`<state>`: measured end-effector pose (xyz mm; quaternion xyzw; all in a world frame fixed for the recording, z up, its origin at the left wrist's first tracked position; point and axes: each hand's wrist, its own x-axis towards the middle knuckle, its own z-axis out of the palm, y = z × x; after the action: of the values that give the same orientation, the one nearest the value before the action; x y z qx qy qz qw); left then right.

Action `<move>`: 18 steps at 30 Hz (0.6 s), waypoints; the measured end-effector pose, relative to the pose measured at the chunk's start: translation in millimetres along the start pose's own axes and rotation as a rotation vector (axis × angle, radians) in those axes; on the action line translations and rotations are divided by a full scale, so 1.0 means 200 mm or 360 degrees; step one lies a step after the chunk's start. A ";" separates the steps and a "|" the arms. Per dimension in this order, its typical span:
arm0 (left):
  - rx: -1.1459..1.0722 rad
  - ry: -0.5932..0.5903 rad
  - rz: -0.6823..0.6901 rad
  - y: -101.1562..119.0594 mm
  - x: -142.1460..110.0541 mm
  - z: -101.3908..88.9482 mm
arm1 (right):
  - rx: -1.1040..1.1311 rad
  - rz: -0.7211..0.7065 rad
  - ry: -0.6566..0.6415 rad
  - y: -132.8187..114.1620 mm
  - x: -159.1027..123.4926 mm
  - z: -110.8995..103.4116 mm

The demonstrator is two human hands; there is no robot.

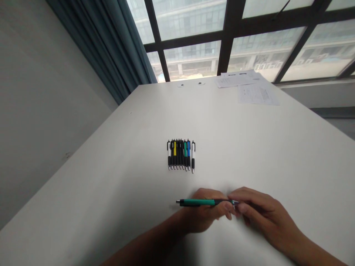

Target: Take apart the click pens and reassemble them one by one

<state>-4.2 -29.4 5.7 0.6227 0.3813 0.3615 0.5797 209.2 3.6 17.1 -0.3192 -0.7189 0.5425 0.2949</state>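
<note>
Black, yellow, green and blue pens lie packed side by side on the counter, ahead of your left hand. That hand cradles a green pen level, steadying it, while your right hand pinches its metal tip; your hands are together, both on it.

Green is being carried on the barrel of the near pen, with black being shown at its grip and silver at its tip. In the far row of pens, black, yellow, green and blue barrels are being displayed side by side, and a white-over-black pattern is being repeated on the 2 end pens. White is being spread across the table, dark teal is being shown by the left curtain, near-black by the far window frames, and grey print by the white far-right papers.
</note>
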 end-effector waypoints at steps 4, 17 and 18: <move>0.0001 -0.0003 -0.0003 -0.01 0.00 -0.01 | -0.0074 -0.0068 0.0000 -0.01 0.00 -0.01; -0.0214 0.0122 -0.0007 -0.01 0.00 0.00 | -0.0168 -0.0151 0.0236 0.00 -0.01 -0.01; -0.0260 0.0150 -0.0016 -0.01 0.00 0.00 | -0.0179 -0.0152 0.0283 0.00 -0.02 -0.01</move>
<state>-5.0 -28.6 3.2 0.5538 0.3806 0.4174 0.6117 212.7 2.3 16.9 -0.3474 -0.7337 0.4561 0.3646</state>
